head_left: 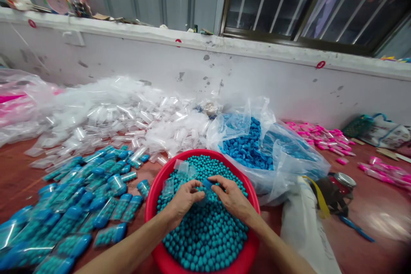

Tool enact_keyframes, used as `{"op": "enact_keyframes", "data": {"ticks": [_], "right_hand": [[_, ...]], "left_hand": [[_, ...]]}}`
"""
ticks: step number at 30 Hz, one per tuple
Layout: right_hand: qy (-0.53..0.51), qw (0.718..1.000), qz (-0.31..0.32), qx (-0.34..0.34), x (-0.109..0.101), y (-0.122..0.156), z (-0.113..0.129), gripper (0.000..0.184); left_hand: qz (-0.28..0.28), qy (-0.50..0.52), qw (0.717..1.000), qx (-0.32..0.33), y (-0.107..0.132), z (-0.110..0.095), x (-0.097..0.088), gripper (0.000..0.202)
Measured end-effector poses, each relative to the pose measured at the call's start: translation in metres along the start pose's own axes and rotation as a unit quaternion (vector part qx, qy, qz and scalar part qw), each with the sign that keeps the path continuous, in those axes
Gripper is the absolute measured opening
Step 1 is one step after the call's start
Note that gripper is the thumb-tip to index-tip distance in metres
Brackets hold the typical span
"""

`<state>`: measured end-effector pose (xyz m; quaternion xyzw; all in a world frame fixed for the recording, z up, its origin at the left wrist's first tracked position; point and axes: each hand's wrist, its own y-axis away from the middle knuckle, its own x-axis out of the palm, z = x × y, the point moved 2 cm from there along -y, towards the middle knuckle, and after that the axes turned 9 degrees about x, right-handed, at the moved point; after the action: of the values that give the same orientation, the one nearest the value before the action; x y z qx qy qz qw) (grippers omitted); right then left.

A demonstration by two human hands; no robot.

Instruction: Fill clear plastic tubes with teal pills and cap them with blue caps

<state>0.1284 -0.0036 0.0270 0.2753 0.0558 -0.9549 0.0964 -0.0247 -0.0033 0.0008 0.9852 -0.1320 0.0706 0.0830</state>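
Note:
Over a red tub [153, 192] of small teal balls [208, 239], my two hands meet near the middle. Between thumb and fingers, my right hand [234, 199] pinches a blue cap [207, 183]. My left hand [184, 201] is closed just left of the cap, thumb and fingers curled together. A faint see-through shape shows under the cap, but I cannot make out what the left fingers hold. Several clear plastic containers [182, 169] lie on the balls at the tub's far left.
Filled containers with blue caps [107, 212] spread over the red floor on the left. Behind lie a heap of clear containers [105, 111] and a plastic bag of blue caps [247, 145]. A white sack [303, 222] and pink containers [321, 135] are at right.

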Motion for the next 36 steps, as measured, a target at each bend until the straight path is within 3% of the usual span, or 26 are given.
{"op": "enact_keyframes", "data": {"ticks": [3, 8, 13, 16, 21, 27, 32, 36], "right_hand": [[-0.014, 0.999, 0.013, 0.027, 0.005, 0.002, -0.004, 0.025], [0.000, 0.998, -0.047, 0.030, 0.012, 0.006, -0.008, 0.024], [0.011, 1.000, 0.020, 0.011, 0.009, 0.009, -0.005, 0.021], [0.034, 0.999, 0.027, -0.012, 0.003, 0.010, -0.003, 0.018], [-0.086, 0.989, 0.028, 0.120, 0.016, 0.011, -0.008, 0.021], [-0.135, 0.981, 0.003, 0.142, 0.030, 0.013, -0.007, 0.018], [-0.057, 0.995, 0.017, 0.076, 0.021, 0.017, 0.002, 0.021], [0.026, 1.000, -0.006, -0.003, 0.026, 0.022, 0.003, 0.023]], "left_hand": [[0.000, -0.031, 0.999, 0.035, 0.003, -0.002, 0.000, 0.025], [0.029, -0.074, 0.997, 0.003, 0.007, 0.004, 0.001, 0.027], [0.042, -0.089, 0.995, 0.013, 0.010, 0.008, -0.003, 0.033], [0.038, -0.102, 0.994, 0.001, 0.009, 0.011, -0.008, 0.034], [0.051, -0.060, 0.997, 0.017, 0.009, 0.010, -0.009, 0.041], [0.037, 0.021, 0.999, 0.021, 0.018, 0.012, -0.004, 0.061], [0.023, 0.035, 0.999, 0.009, 0.020, 0.010, 0.000, 0.069], [-0.004, 0.018, 1.000, 0.002, 0.022, 0.008, 0.005, 0.055]]}}
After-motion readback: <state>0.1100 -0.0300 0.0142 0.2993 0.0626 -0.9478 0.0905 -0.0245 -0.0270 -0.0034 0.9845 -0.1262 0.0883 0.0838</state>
